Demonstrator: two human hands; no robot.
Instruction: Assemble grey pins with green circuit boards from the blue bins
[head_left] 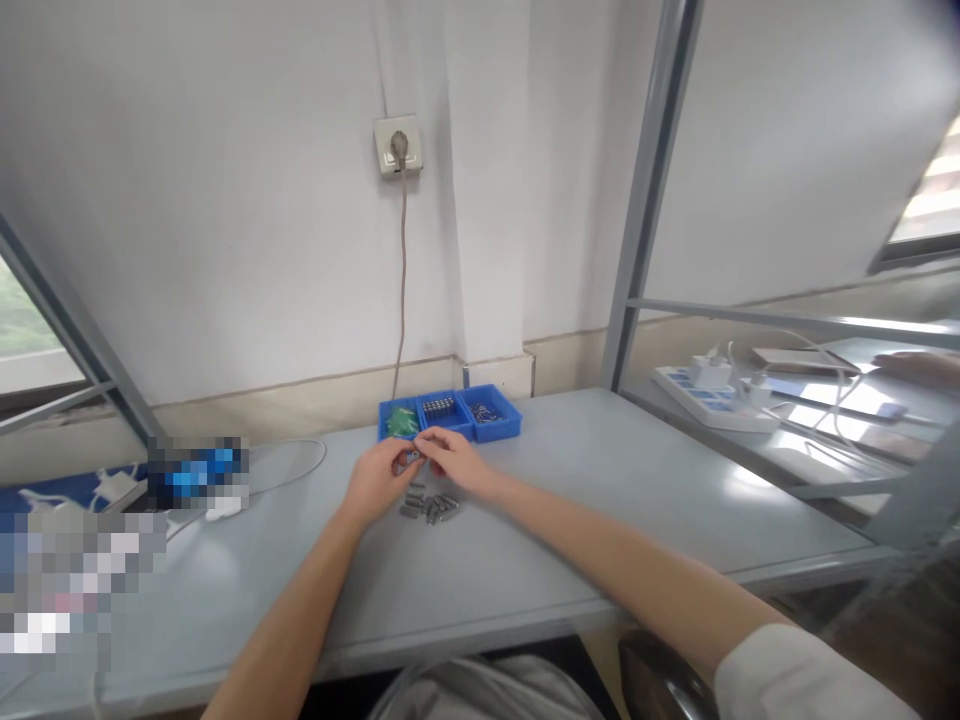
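Note:
My left hand and my right hand meet above the grey table, in front of the blue bins. Between the fingertips is a small metal part; the left fingers are closed round it and the right fingertips pinch at its top. Its details are too small to tell. Just below the hands lies a loose pile of several grey metal cylinders. The left blue bin holds green pieces, the middle bin rows of small parts, and the right bin small loose dark pieces.
A white cable and a blurred blue object lie on the left of the grey table. A grey metal frame post rises at the right. Beyond it sits a power strip. A plugged cord hangs behind the bins.

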